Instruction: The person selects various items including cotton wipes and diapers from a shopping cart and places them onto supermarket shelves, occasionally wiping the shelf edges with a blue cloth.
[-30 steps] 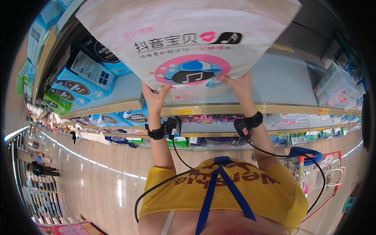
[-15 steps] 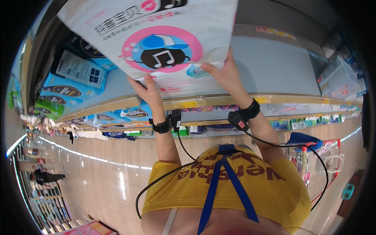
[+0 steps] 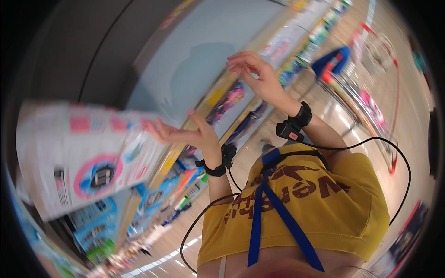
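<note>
A large white plastic package [image 3: 99, 173] with a pink ring and a cartoon figure stands on the shelf at the left, blurred by motion. My left hand [image 3: 194, 134] is open at its right end, fingers stretched toward the package and thumb raised; whether the fingertips touch it I cannot tell. Over the front edge of the pale blue-grey shelf [image 3: 190, 60], my right hand [image 3: 259, 76] hangs in the air. Its fingers are loosely bent, the thumb apart, and nothing is in it. Black straps with small boxes and cables circle both wrists.
Blue packs [image 3: 95, 224] stand beside the white package at the lower left. More packs line the lower shelves [image 3: 155, 199] beneath the beige shelf edge. A shopping cart [image 3: 357, 104] with a red rim and a blue item on it stands at the right on the tiled floor.
The view has turned, and the white package now stands at the left instead of before me. Both hands held it earlier; my right hand has let go and my left grip has opened.
</note>
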Demonstrator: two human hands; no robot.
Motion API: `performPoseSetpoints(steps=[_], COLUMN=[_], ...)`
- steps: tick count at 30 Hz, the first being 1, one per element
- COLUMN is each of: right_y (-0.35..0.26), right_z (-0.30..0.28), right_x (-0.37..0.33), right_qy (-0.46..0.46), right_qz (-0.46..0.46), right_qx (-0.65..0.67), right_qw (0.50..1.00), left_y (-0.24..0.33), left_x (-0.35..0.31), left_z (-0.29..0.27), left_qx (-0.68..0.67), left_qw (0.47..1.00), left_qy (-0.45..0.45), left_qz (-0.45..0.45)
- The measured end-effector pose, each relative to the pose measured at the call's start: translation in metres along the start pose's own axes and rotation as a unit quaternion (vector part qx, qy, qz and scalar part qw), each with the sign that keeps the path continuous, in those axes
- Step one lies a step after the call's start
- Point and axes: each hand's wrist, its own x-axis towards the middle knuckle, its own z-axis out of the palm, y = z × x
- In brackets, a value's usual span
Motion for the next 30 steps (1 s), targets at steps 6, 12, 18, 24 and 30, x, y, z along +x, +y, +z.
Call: performPoseSetpoints(steps=[6,12,18,24,30], right_y=[-0.014,-0.018,-0.028,0.012,0.042], right_z=[-0.187,-0.36,-0.489,-0.529,-0.525], right_x=[-0.077,-0.179,-0.261,-0.284,-0.27], right_qy=[0.248,0.27,0.199,0.01,-0.072], right_qz=[0.114,0.258,0.378,0.465,0.525], right_qx=[-0.116,-0.279,-0.404,-0.405,-0.424], right_qw=[0.955,0.885,0.809,0.787,0.734], left_y=[0.128,0.248,0.362,0.384,0.365], left_x=[-0.049,-0.107,-0.179,-0.248,-0.263], left_z=[0.138,0.26,0.348,0.406,0.421], left_qx=[-0.172,-0.327,-0.346,-0.348,-0.344], left_qw=[0.915,0.811,0.634,0.554,0.526], left_qy=[-0.363,-0.476,-0.69,-0.756,-0.775], left_qz=[0.027,0.094,0.046,0.007,-0.072])
